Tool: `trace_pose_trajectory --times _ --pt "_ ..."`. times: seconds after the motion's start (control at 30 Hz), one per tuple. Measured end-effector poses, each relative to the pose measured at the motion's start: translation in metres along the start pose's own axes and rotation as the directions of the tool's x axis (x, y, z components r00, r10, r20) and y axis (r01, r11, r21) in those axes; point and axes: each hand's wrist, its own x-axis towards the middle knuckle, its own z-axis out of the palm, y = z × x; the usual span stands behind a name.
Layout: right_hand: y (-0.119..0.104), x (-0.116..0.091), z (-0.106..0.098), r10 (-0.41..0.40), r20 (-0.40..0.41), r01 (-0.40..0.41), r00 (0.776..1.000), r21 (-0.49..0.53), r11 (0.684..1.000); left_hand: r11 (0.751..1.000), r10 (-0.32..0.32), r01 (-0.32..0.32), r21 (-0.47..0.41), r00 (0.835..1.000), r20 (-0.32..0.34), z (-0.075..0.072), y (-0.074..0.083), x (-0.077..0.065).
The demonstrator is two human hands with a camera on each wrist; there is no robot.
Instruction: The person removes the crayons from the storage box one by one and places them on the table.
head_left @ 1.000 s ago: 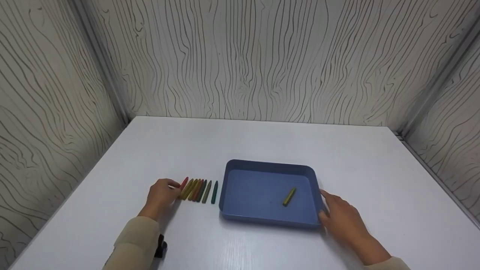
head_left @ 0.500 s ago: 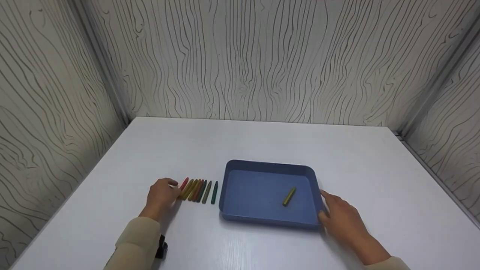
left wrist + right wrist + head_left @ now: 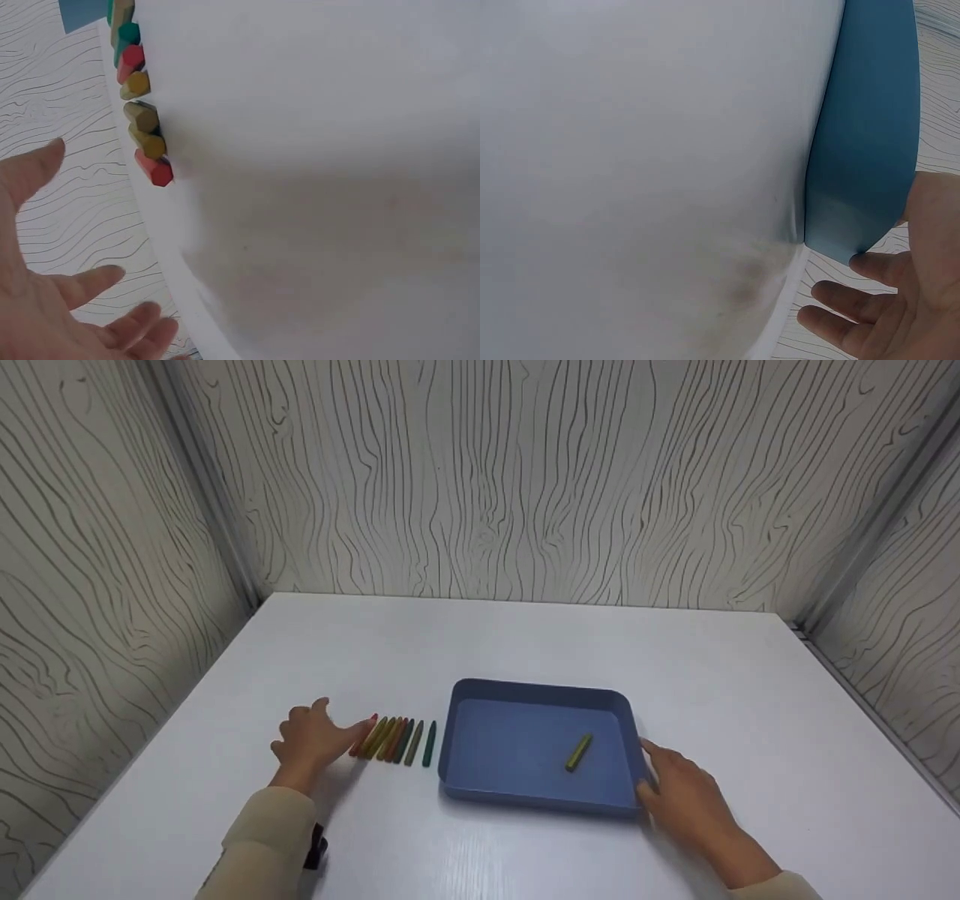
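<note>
Several crayons (image 3: 394,740) lie side by side on the white table, left of a shallow blue tray (image 3: 540,715). My left hand (image 3: 309,739) hovers beside the row's left end, its fingers spread and holding nothing. In the head view its thumb hides part of the leftmost red crayon (image 3: 154,169), but the left wrist view shows a gap between them. A single yellow-green crayon (image 3: 578,753) rests inside the tray. Against the tray's right wall lies my right hand (image 3: 686,802), with extended fingers touching it; the tray partly hides the thumb in the right wrist view.
A pale wood-grain panel (image 3: 487,487) stands behind the table (image 3: 517,641), with similar panels at both sides. A dark object (image 3: 315,847) shows at my left wrist, beside the beige sleeve (image 3: 262,836).
My left hand has drawn back slightly left from the crayons and spread its fingers. More of the leftmost red crayon's lower end shows. My right hand and the tray stay put.
</note>
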Motion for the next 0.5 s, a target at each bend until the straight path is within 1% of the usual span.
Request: trace_pose_trajectory --times 0.1,0.4,0.5 --pt "0.000 0.000 0.000 -0.008 -0.011 0.008 1.000 -0.003 1.000 1.000 0.005 -0.005 0.031 1.000 -0.001 -0.001 0.003 0.000" --pt "-0.001 -0.002 0.002 -0.007 -0.015 0.007 1.000 -0.013 1.000 0.999 0.020 -0.017 0.040 0.998 -0.054 -0.002 0.020 -0.002" --pt "-0.001 -0.002 0.001 -0.006 -0.013 0.006 1.000 -0.013 1.000 0.999 0.027 -0.025 0.038 0.998 -0.060 0.000 0.026 -0.002"
